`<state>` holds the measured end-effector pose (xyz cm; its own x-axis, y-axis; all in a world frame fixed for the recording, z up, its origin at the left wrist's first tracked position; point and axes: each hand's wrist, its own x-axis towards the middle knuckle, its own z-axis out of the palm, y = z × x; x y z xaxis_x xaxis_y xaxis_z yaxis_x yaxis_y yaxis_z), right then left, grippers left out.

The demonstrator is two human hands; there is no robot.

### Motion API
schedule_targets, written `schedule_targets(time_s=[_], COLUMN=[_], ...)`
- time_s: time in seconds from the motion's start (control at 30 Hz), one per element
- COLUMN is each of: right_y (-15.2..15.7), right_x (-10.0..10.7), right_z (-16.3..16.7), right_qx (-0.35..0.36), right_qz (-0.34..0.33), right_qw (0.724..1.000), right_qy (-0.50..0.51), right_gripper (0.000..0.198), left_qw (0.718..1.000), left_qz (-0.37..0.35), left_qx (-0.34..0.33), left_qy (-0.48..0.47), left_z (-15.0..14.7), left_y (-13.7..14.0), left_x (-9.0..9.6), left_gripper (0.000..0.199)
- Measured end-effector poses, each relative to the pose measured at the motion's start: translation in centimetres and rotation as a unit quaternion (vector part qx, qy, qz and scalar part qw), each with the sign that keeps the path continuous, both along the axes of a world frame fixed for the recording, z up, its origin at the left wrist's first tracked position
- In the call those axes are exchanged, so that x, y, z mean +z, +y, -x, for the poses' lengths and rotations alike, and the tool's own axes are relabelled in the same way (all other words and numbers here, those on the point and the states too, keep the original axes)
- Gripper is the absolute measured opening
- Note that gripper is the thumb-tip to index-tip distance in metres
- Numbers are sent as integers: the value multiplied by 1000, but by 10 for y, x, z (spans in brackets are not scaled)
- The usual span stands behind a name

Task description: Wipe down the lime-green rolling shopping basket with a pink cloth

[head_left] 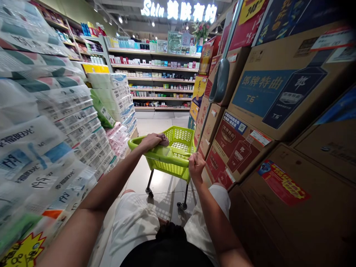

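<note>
Left hand (151, 142): grip closed on one cloth (164, 139), against one cart (169, 158). Right hand (197, 164): grip clamped around one pole (224, 63).

The pinkish cloth (165, 140) is partly covered by the left hand (151, 141), and the pole (232, 29) is cut off by the upper edge.

left hand (151, 141) rests a cloth (164, 139) on a green cart (167, 167) — right hand (197, 165) grips a pole (234, 24)
</note>
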<state>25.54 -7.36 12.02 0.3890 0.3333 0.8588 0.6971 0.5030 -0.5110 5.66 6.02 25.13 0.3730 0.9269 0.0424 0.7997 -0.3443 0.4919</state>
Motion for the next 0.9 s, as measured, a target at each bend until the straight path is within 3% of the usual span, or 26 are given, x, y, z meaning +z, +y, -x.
schedule_targets(time_s=[0.23,0.37,0.57,0.67,0.9], right_y=[-6,-12,-11,-9,-7], right_x=[-2,-6,-15,-19,-23], right_z=[2,1,6,8,9], right_qx=[55,68,100,130,134], right_qz=[14,16,-31,-28,-29], right_qw=[998,995,986,982,980], right_qy=[39,73,133,137,147], right_gripper=[47,38,31,35,37], left_qw=[985,974,946,941,947], left_qz=[-66,-113,-206,-193,-84], left_qx=[-87,-160,-193,-209,-245], left_qy=[131,114,158,185,192], left_z=[-53,-58,-57,-63,-74], left_y=[-61,-78,-88,-90,-83], left_x=[6,-3,-15,-14,0], left_gripper=[37,33,28,30,32])
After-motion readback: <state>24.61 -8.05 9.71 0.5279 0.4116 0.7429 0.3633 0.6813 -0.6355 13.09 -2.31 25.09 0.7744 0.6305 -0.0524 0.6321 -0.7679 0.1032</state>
